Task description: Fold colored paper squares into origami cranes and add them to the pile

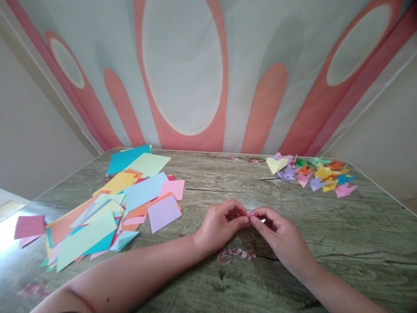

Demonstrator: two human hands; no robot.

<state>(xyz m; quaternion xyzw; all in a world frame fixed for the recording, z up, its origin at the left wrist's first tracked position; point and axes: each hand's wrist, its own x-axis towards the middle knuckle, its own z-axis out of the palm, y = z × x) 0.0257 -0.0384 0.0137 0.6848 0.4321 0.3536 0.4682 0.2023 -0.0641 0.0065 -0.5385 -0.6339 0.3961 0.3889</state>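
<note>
Near the middle of the wood-patterned table [202,278], my left hand [224,222] and my right hand [275,226] meet fingertip to fingertip. Thumb and fingers are pinched together on both. Whatever lies between the fingertips is mostly hidden; only a small pale bit [263,221] shows by the right fingers, too small to name. To the left of my left hand, a lilac paper square [164,213] rests on an orange one.
Coloured paper sheets [86,241] lie in a loose pile on the left. Folded paper figures [325,173] and a pale yellow paper heart [276,164] sit at the back right. A patterned cloth [192,141] rises behind the table's far edge.
</note>
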